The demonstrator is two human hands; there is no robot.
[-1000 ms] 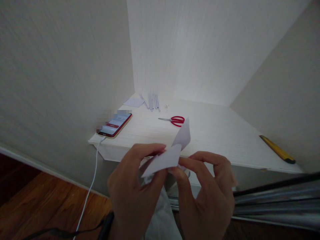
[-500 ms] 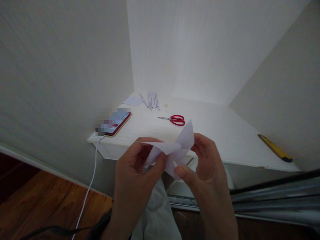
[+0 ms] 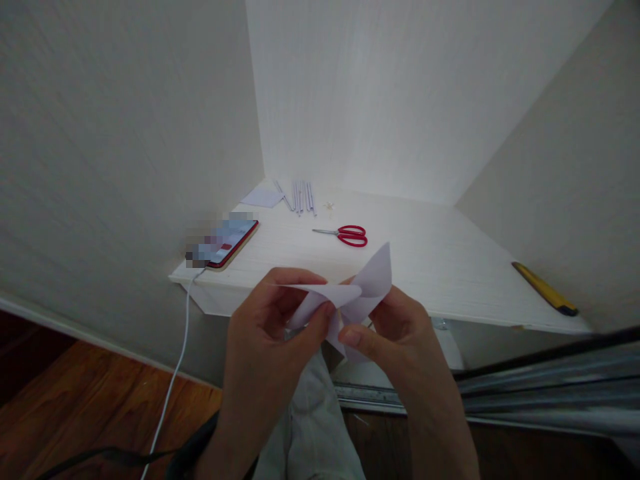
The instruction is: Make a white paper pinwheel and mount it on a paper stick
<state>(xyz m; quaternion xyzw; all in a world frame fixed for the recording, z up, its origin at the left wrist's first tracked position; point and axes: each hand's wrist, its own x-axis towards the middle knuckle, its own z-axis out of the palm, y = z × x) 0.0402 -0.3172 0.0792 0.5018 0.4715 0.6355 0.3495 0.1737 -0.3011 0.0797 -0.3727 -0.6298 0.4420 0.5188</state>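
Observation:
A white paper pinwheel (image 3: 374, 277) with curled blades is between my two hands, just above the front edge of the shelf. My left hand (image 3: 277, 327) pinches its left side, the thumb pressed near the centre and the fingers behind the paper. On the other side, my right hand (image 3: 400, 327) has its thumb by the lower blade and its fingers behind the right blade. A small pale piece shows at the centre between the thumbs, too small to name. Beyond the hands lie red-handled scissors (image 3: 350, 235), blades pointing left.
Several thin white paper rolls (image 3: 301, 199), a flat white paper piece (image 3: 262, 197) and tiny pale bits (image 3: 329, 207) lie at the back of the white shelf (image 3: 430, 253). A phone (image 3: 233, 243) with a white cable (image 3: 179, 367) rests left. A yellow utility knife (image 3: 544, 288) lies right.
My right hand has shifted slightly left and closer around the pinwheel, its thumb nearer the centre. The left hand keeps its hold. The whole view has moved a little.

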